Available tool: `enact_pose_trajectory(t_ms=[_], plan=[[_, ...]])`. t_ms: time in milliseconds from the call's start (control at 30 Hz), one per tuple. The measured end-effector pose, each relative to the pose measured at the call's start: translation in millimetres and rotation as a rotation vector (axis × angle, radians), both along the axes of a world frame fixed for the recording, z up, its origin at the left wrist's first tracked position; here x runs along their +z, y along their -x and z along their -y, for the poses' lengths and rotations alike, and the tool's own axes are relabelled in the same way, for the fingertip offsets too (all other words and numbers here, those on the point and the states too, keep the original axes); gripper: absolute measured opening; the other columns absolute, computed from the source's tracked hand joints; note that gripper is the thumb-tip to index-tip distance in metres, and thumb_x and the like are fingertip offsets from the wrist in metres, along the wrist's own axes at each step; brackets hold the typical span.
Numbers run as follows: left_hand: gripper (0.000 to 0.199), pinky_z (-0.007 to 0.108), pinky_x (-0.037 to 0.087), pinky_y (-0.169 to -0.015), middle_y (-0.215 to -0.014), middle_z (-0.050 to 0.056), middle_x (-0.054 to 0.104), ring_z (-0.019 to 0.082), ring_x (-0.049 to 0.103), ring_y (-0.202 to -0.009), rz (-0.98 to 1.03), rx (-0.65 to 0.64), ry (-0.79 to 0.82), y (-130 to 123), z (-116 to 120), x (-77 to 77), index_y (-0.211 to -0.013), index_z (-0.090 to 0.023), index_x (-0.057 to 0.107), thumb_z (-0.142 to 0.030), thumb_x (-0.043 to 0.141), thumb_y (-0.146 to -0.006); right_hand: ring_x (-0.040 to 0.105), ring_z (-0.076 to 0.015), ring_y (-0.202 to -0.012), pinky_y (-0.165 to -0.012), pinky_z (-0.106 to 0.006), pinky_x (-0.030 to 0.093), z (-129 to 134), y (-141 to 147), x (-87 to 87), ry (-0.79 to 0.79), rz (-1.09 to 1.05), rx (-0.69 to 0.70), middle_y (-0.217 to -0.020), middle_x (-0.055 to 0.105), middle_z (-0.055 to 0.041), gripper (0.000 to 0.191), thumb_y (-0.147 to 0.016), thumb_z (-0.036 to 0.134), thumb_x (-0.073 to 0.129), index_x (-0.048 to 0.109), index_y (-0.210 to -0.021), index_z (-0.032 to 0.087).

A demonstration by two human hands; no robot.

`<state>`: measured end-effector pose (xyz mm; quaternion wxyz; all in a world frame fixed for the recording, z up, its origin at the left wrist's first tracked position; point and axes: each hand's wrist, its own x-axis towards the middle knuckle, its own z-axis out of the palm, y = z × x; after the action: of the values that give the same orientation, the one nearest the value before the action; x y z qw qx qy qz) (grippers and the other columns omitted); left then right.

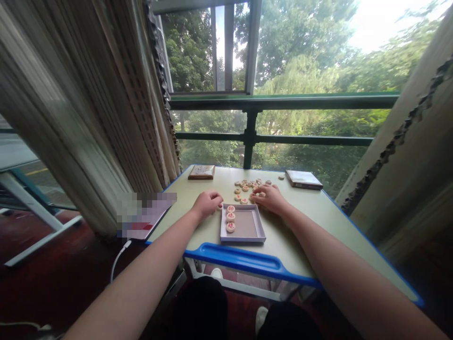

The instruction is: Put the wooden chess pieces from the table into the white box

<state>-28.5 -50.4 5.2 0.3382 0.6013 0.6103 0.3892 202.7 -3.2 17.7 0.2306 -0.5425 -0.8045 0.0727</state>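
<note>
A shallow white box (261,225) lies on the pale table, with three round pieces (230,217) bearing red characters in a column along its left side. Beyond the box, several more round pieces (245,188) are spread on the tabletop. My left hand (207,205) is at the box's upper left corner, fingers closed around a round piece (220,207) that is mostly hidden. To the right of the loose pieces, my right hand (269,198) has its fingers bent together over pieces at its fingertips; which one it grips is partly hidden.
A flat brown-edged box (201,172) lies at the table's back left, another (304,179) at the back right. One piece (281,177) sits near the latter. A blue rim with a tray groove (240,255) edges the table's front. A cable (120,257) hangs at left.
</note>
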Motion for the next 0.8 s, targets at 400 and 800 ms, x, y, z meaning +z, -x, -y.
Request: enact_pose_trajectory(t_ms=[400, 800], plan=[[0.010, 0.019, 0.024, -0.032, -0.037, -0.004, 0.043, 0.006, 0.034, -0.028, -0.092, -0.091, 0.244, -0.7, -33.6, 14.4, -0.053, -0.015, 0.051, -0.019, 0.052, -0.061, 0.062, -0.0174, -0.079, -0.066, -0.028, 0.048, 18.8, 0.2, 14.8, 0.147, -0.530, 0.086, -0.086, 0.069, -0.0054, 0.020, -0.074, 0.033, 0.059, 0.066, -0.086, 0.019], [0.038, 0.020, 0.042, -0.047, -0.071, 0.003, 0.063, 0.009, 0.052, -0.055, 0.079, -0.334, -0.184, -1.3, -7.5, 28.8, -0.091, -0.013, 0.066, -0.039, 0.069, -0.063, 0.065, -0.0169, -0.080, -0.077, -0.033, 0.049, 42.3, 24.2, 16.7, 0.359, -0.860, 0.314, -0.081, 0.069, -0.0041, 0.028, -0.066, 0.040, 0.069, 0.061, -0.082, 0.018]])
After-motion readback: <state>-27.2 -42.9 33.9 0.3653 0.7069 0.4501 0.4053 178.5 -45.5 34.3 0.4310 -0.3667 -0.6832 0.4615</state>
